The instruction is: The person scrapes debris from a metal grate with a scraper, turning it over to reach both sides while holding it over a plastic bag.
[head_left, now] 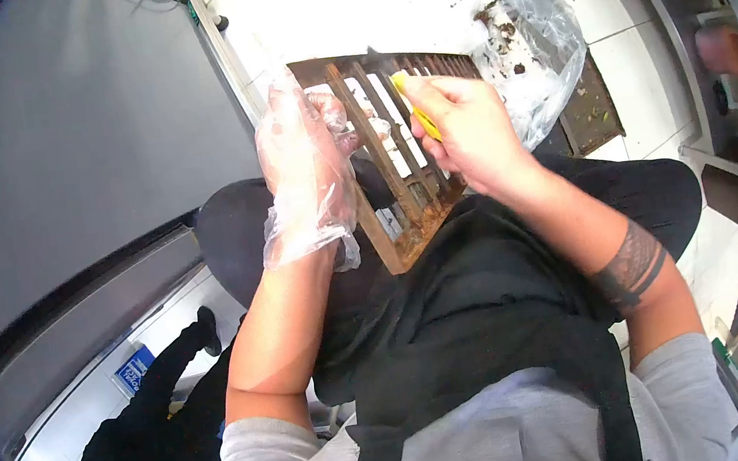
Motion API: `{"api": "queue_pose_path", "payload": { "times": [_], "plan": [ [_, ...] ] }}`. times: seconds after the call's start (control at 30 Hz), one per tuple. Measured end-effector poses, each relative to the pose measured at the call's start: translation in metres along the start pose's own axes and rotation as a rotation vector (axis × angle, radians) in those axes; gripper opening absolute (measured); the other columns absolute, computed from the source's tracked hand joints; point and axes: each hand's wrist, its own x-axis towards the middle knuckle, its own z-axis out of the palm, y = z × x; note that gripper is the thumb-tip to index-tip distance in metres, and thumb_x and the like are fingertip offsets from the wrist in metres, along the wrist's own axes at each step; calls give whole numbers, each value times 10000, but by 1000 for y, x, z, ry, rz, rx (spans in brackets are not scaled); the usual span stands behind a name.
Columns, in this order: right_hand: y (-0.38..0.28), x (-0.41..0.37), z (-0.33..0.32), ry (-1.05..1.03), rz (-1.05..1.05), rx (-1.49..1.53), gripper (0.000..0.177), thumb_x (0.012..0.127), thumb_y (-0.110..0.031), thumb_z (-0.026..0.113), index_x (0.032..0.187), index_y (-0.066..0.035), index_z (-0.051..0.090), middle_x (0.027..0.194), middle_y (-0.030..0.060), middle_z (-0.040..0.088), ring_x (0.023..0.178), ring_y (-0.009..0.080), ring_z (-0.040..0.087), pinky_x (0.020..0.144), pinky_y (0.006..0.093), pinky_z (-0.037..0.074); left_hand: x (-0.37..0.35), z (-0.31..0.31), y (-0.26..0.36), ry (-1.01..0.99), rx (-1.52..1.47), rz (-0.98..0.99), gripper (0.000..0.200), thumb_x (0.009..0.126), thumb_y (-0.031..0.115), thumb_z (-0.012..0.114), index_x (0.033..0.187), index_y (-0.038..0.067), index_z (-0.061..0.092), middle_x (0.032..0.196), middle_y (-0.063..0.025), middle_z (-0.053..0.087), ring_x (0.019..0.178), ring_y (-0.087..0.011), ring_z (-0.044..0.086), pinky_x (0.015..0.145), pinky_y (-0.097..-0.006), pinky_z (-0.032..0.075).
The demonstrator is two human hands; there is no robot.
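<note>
A rusty brown drain grate [376,234] with long parallel slats stands tilted between my knees, its near corner toward my lap. White floor tiles show through its gaps. My left hand [297,142], in a loose clear plastic glove, grips the left side of the grate, with fingertips curled at the slats. Bare, my right hand [468,129] is closed around a slim yellow tool [427,125] that resembles a utility knife. The yellow end lies over the slats near the grate's middle; the working tip is hard to make out.
A clear plastic bag [550,48] with dark scraps lies at the right, partly over another brown grate [591,113] on the tiled floor. A large grey panel [113,124] stands at the left. Behind it are another person's dark-clothed legs [151,418] and a blue box [135,369].
</note>
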Motion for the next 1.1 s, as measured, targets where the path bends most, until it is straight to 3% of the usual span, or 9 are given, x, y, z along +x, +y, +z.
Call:
{"api": "queue_pose_path", "payload": {
  "times": [0.07,0.17,0.23,0.33,0.57,0.6,0.77,0.87,1.1],
  "plan": [
    [-9,-13,4,120,304,451,319,1088,-328,604,1122,-36,728,726,-20,577,546,27,463,444,199,338,-5,5,3,25,-56,-36,540,1110,523,431,959,35,605,701,-6,504,690,-201,658,637,-400,625],
    [-4,-19,-17,3,159,56,321,1088,-298,606,1189,-21,734,751,-19,591,551,22,466,465,201,357,-6,2,5,39,1,-37,527,1111,509,439,988,29,619,714,-4,515,694,-194,664,633,-400,634],
    [-14,-25,-28,-57,65,-72,340,1078,-253,612,1281,-1,717,802,1,639,619,45,542,543,221,447,-6,2,6,42,-2,-46,519,1112,503,439,992,31,618,720,-3,518,697,-192,664,636,-395,634],
    [-24,-26,-37,-120,-225,-411,349,1006,-218,650,1253,18,720,1150,208,764,1063,298,746,932,381,567,-4,2,2,23,-12,-24,506,1115,494,435,996,34,610,727,-4,521,709,-187,666,641,-384,633],
    [-44,-12,-80,-99,-390,-1003,325,911,-178,730,1169,18,749,1015,215,746,944,357,726,871,405,557,-9,1,15,15,37,22,473,1114,482,463,964,51,585,699,-11,495,701,-220,654,644,-420,623],
    [-41,-10,-86,-82,-394,-1006,321,878,-249,698,1081,-13,777,1018,220,746,954,405,708,857,475,564,-11,2,22,12,32,-3,457,1109,482,483,965,60,589,678,-6,476,687,-243,646,653,-440,620],
    [-25,-22,-107,-203,-268,-877,334,888,-218,704,1137,-2,759,1027,243,739,968,399,716,872,449,559,-7,2,31,6,-38,74,478,1110,466,473,1194,33,655,672,-5,519,653,-246,637,598,-396,582],
    [-21,-36,-103,-357,-87,-604,367,935,-134,728,1258,37,699,1094,201,760,1004,293,734,925,368,549,0,-4,29,-16,-68,64,500,1107,469,461,1242,26,650,699,-20,559,694,-251,648,602,-395,576],
    [-11,-41,-73,-296,-191,-404,312,1004,-159,657,1249,29,700,1103,230,742,990,360,732,897,377,560,7,-10,24,-231,-288,27,487,1096,446,479,1267,23,650,806,-67,654,776,-276,677,649,-426,591]
  ]
}}
